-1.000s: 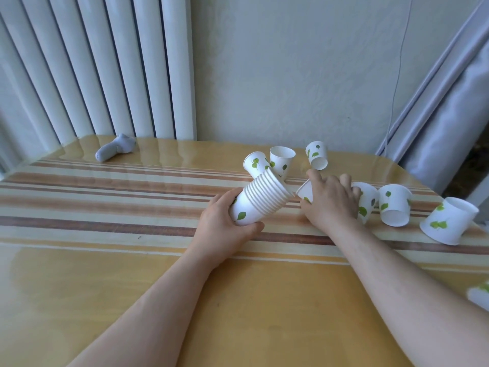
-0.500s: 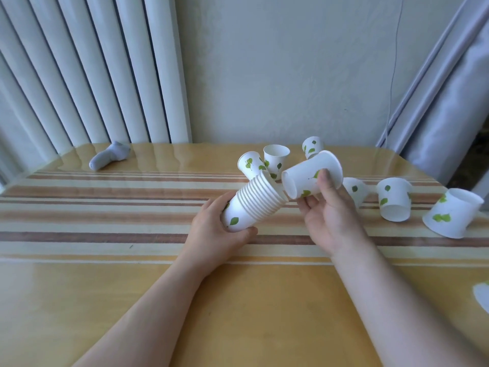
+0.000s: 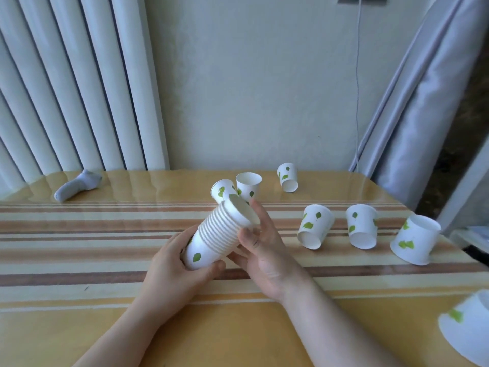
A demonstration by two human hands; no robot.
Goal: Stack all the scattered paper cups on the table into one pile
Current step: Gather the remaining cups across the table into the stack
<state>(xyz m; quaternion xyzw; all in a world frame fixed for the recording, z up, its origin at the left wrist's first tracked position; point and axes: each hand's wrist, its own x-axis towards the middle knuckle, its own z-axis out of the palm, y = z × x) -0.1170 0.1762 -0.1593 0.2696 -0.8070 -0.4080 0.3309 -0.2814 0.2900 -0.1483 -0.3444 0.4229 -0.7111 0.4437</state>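
Left hand [image 3: 169, 268] is closed around the lower part of the stack of paper cups [image 3: 217, 234], thumb on the near side and fingers wrapped behind. The stack is held above the table [image 3: 105, 327], tilted with its mouth end up and to the right. Many rolled rims show in a tight band along its upper half, and a green leaf print shows on the outermost cup near the base.

Right hand [image 3: 267, 250] is partly open and holds nothing of its own. Its thumb rests against the rim band of the stack and its fingers [image 3: 260, 215] extend up beside the mouth of the stack, touching or nearly touching it; contact at the fingertips cannot be confirmed.

Loose cups remain on the table:
- Two cups [image 3: 248, 185] stand close together just behind the stack; one is upright, the other tilted and partly hidden.
- One cup [image 3: 288, 177] lies on its side farther back, near the wall.
- Three cups [image 3: 315, 226] lie on their sides in a row to the right of the hands, open ends toward the camera, apart from one another.
- One cup [image 3: 468, 327] sits at the near right edge of the view, blurred and cut off by the frame.

A grey handheld device [image 3: 78, 185] lies at the far left of the table, well apart from the cups.
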